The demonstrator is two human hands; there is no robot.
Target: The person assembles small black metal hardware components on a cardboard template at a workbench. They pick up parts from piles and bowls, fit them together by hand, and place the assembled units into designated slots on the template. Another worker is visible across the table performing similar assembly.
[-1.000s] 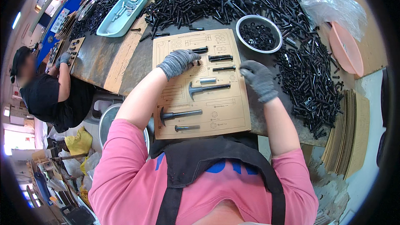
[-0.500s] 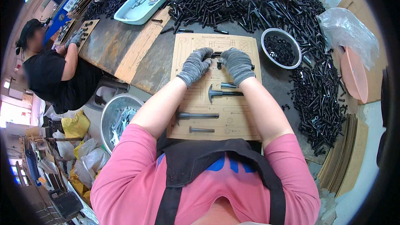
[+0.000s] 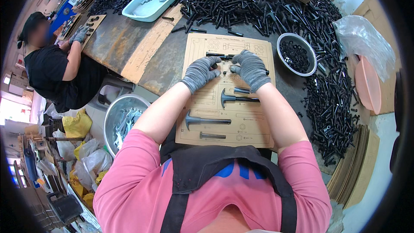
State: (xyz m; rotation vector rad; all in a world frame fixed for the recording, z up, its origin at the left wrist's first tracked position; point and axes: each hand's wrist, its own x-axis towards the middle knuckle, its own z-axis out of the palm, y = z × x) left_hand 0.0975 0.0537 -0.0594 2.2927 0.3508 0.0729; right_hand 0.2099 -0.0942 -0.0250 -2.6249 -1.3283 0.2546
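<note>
Both my hands wear grey knit gloves and work over a brown cardboard sheet (image 3: 254, 134) printed with part outlines. My left hand (image 3: 199, 75) is closed, with a small black part (image 3: 214, 65) showing between thumb and fingers. Just beyond them, a black bolt (image 3: 214, 55) lies across the sheet. My right hand (image 3: 251, 70) has its fingers curled beside the bolt's other end; what they hold is hidden. Nearer me on the sheet lie a black T-shaped part (image 3: 237, 98), a larger T-shaped part (image 3: 207, 121) and a short dark bolt (image 3: 212, 136).
Black bolts (image 3: 224, 6) are heaped along the back and right. A grey bowl (image 3: 311, 70) holds black nuts; a pale blue tray (image 3: 129, 13) holds silver parts. A metal basin (image 3: 110, 116) with wrenches stands lower left. A co-worker (image 3: 47, 67) works at the far left.
My hands have drawn slightly apart and back from the bolt, leaving more of it visible on the sheet. The whole view has shifted a little.
</note>
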